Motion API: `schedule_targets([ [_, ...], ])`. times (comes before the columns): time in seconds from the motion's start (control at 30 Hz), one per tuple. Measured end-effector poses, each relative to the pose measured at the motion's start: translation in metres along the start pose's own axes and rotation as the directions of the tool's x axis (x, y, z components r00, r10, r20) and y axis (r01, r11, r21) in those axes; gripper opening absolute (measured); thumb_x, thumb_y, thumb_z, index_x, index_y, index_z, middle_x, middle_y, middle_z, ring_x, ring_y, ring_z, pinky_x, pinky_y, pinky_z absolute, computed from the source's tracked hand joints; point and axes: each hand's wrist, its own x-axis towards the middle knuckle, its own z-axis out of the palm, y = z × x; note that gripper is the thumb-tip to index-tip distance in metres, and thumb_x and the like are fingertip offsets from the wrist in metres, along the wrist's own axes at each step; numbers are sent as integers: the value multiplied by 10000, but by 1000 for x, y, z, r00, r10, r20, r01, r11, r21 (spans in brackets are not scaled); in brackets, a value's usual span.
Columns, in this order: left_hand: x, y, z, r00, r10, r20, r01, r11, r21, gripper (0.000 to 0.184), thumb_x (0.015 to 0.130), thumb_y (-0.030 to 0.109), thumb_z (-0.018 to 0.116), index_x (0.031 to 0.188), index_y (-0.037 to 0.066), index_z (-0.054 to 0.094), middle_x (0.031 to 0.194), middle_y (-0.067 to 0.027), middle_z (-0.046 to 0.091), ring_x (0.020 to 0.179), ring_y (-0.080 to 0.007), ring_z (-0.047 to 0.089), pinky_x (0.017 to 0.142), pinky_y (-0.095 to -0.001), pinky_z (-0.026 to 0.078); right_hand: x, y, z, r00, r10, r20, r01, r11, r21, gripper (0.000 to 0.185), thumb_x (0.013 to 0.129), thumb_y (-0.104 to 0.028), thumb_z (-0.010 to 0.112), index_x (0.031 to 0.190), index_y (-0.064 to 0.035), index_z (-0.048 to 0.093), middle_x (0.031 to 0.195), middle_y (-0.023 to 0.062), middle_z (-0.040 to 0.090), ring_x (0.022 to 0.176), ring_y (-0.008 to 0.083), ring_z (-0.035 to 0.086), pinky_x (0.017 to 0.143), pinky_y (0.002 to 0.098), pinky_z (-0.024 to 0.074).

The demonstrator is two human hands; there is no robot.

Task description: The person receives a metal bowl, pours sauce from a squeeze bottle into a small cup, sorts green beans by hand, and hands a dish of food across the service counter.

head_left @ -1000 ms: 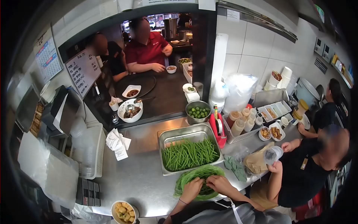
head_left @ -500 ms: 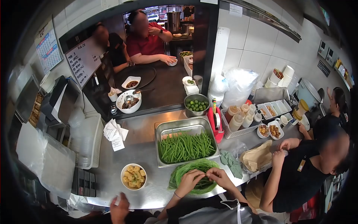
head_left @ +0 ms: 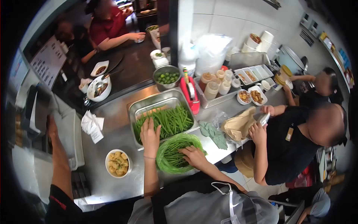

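Observation:
My left hand rests on the green beans in a rectangular metal pan, fingers stretched out and thumb apart. To its right, my right hand reaches into a green plastic bag that holds more beans. The fingers of that hand lie over the beans, slightly bent and apart, their tips partly among them. I make out no bean held in either hand. The bag sits against the pan's near side, at the counter's front edge.
A bowl of fried pieces stands left of the bag. Another person's arm reaches past it. At right, a co-worker handles a paper bag. A green cloth, red tape dispenser and limes surround the pan.
My hands, earlier pinched together over the bag, have separated: the left moved onto the beans in the pan, the right down into the bag. The view turned right. The other person's arm reached farther forward.

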Motion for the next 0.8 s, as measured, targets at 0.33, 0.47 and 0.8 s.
schedule_targets([
  [0.33,-95,34,-3,642,156,750,436,730,-526,259,807,23,613,1058,-35,594,816,-152,610,731,-264,607,661,-320,482,-11,34,36,987,95,-127,-136,920,-368,156,781,-178,499,877,-130,613,931,45,519,907,200,542,758,359,420],
  [0.47,-112,32,2,666,153,730,345,804,-484,265,787,-9,612,1048,-53,589,860,-163,585,754,-261,598,657,-320,479,-14,26,32,989,102,-110,-135,924,-358,146,780,-184,503,832,-121,625,929,47,517,901,193,542,753,341,422],
  [0.8,-106,44,8,724,228,651,37,930,-366,239,736,4,649,972,16,615,921,-129,478,664,-273,546,645,-386,435,-20,30,13,986,-17,-163,22,999,29,155,730,-76,564,880,-39,575,902,118,510,801,307,561,684,404,453],
])
